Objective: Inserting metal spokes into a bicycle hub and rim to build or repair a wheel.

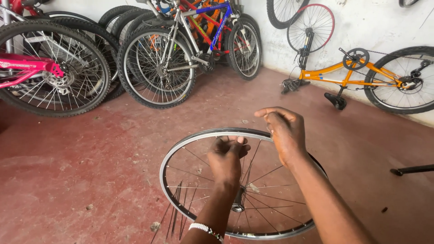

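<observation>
One bare rim [190,140], two hands — left hand [226,160], right hand [285,133], pinched fingers [262,113]

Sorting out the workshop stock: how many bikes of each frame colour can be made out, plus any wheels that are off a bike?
Pink-framed bike: 1
Silver-framed bike: 1
Blue-framed bike: 1
Orange bike, upside down: 1
Red-rimmed wheel on the wall: 1
Bare wheel rim on the floor, under both hands: 1
Total: 6
More bikes behind the stack are too hidden to count.
</observation>
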